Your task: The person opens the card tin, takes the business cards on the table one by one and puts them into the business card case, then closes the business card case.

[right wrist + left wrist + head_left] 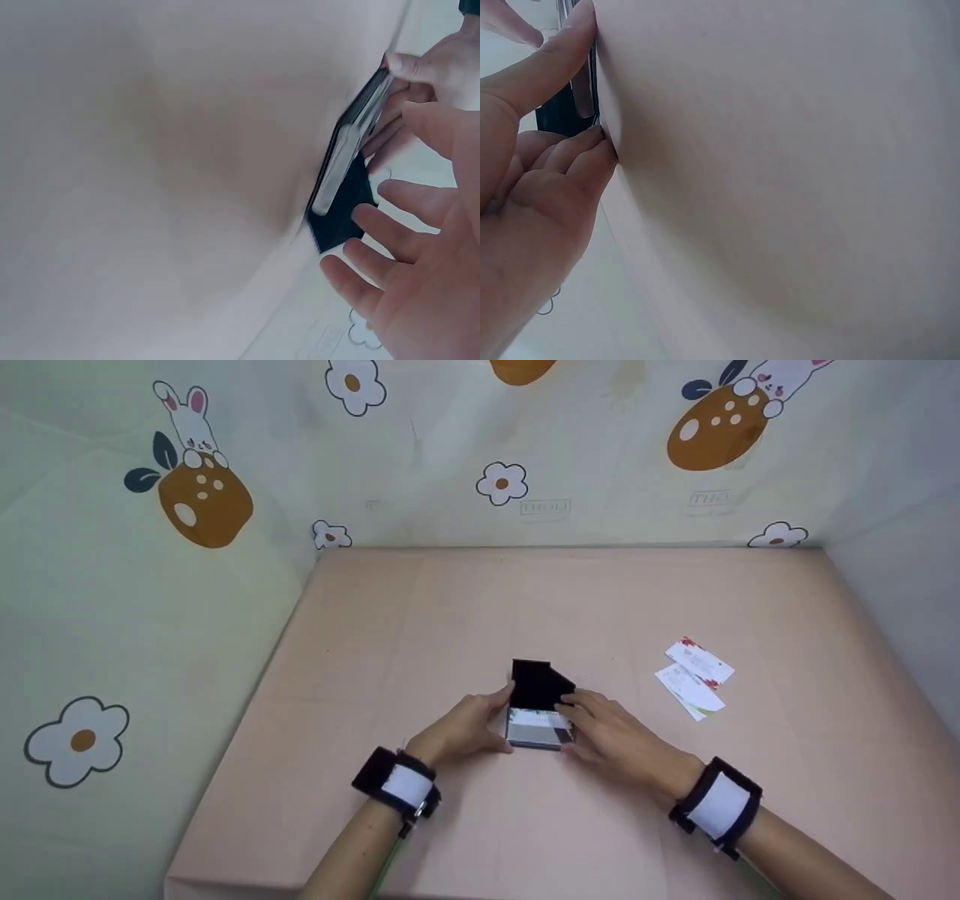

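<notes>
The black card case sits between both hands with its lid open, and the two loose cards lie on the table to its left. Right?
Not quite: the head view shows the two loose cards lying to the right of the black card case, beyond the right hand. The rest stands.

A small black card case (538, 705) lies near the middle of the pink desk (465, 607), opened up, its black lid tilted back toward the far side. A pale card with a green strip shows in its lower half. The left hand (465, 727) holds its left edge; the right hand (615, 735) touches its right side.
</notes>
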The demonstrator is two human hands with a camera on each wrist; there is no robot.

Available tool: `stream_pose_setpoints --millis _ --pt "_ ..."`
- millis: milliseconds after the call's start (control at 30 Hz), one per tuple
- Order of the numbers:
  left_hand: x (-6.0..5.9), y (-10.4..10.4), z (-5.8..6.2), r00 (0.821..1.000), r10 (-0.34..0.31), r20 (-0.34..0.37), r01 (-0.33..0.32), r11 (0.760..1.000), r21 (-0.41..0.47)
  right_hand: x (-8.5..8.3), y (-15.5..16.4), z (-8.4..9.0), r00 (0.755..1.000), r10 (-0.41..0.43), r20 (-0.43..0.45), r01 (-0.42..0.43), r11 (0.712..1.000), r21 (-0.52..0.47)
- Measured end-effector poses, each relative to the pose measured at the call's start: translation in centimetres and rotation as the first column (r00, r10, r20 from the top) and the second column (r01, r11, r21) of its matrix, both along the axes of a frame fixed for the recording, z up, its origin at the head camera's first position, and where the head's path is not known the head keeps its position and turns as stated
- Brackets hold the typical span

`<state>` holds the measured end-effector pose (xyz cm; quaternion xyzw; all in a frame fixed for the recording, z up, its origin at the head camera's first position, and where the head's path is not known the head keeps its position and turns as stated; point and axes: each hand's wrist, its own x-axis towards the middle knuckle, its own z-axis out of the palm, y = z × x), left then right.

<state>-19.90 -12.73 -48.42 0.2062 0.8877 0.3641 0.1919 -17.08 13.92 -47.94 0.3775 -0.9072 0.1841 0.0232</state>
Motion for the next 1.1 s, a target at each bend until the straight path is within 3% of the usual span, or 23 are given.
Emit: stream_pose_setpoints --millis 300,767,967,1100 --pt "0.1 0.0 0.0 0.999 0.028 0.019 -0.028 1.0 -0.009 -1.1 3.3 0.2 0.998 -0.058 -0.038 0.057 0.998 -0.025" --pt "0.2 0.1 0.0 1.0 0.026 0.018 -0.026 1.0 -0.001 -2.2 7.8 0.6 0.973 -0.148 -0.176 0.144 0.989 -0.039" --pt "0.2 0.1 0.0 1.0 0.019 0.003 -0.019 1.0 0.004 -2.8 9.4 0.7 0.962 -0.194 -0.193 0.182 0.98 -0.075" --pt "0.2 0.1 0.1 0.999 0.03 0.019 -0.031 0.999 0.01 -3.2 10.4 0.7 0.957 -0.246 -0.151 0.233 0.968 -0.095"
